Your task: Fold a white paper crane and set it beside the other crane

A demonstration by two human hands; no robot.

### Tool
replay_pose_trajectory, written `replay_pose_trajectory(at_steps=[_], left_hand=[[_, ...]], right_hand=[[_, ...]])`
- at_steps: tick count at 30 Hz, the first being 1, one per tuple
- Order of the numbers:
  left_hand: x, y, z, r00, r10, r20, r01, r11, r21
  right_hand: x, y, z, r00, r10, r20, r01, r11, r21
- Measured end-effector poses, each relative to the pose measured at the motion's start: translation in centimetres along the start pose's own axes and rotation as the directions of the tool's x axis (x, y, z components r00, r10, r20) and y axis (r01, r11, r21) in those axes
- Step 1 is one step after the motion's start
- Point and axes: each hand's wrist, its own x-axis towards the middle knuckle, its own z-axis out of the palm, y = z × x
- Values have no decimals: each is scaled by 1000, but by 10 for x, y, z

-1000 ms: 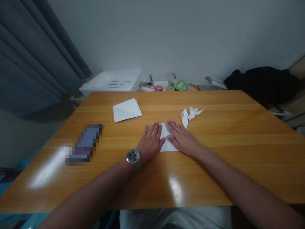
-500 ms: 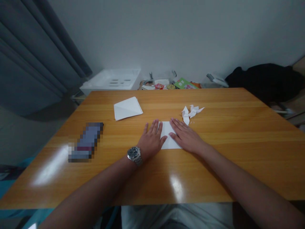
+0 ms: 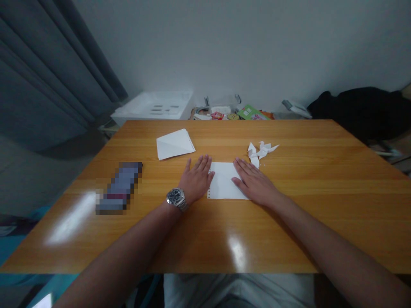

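Note:
A white sheet of notebook paper (image 3: 223, 182) lies flat on the wooden table in front of me, with punched holes along its left edge. My left hand (image 3: 195, 177), a metal watch on its wrist, rests flat at that edge, fingers stretched out and thumb over the holes. Flat over the right part of the sheet lies my right hand (image 3: 253, 182), its fingers extended and hiding the right edge. Just beyond my right fingertips sit folded white paper figures (image 3: 263, 149), which look like origami birds.
A stack of white paper (image 3: 175, 144) lies at the back left of the table (image 3: 289, 239). Nearer on the left is a pixelated, phone-shaped object (image 3: 120, 186). Behind the table stand a white plastic tray (image 3: 154, 107), a green booklet (image 3: 252, 112) and a black cloth-like heap (image 3: 356, 109).
My left hand has slid left off the paper to its edge, uncovering the punched holes. My right hand stays on the right part of the sheet. The view has shifted slightly.

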Motion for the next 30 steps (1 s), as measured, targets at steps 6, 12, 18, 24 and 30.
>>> replay_pose_trajectory(at_steps=[6, 12, 18, 24, 30], left_hand=[[4, -9, -10, 999, -46, 5, 46, 999, -26], [7, -8, -20, 955, 296, 34, -281, 931, -233], [3, -8, -7, 936, 330, 125, -299, 929, -216], [3, -10, -5, 936, 326, 135, -293, 931, -217], [5, -11, -4, 959, 270, 91, -245, 945, -218]], right_hand=[[-1, 0, -1, 1000, -8, -17, 8, 1000, 11], [0, -2, -3, 1000, -4, -3, 4, 1000, -18], [1, -2, -3, 1000, -15, -10, 15, 1000, -16], [0, -2, -12, 999, -43, -7, 44, 998, 46], [-2, 1, -12, 996, -94, 6, 94, 995, 47]])
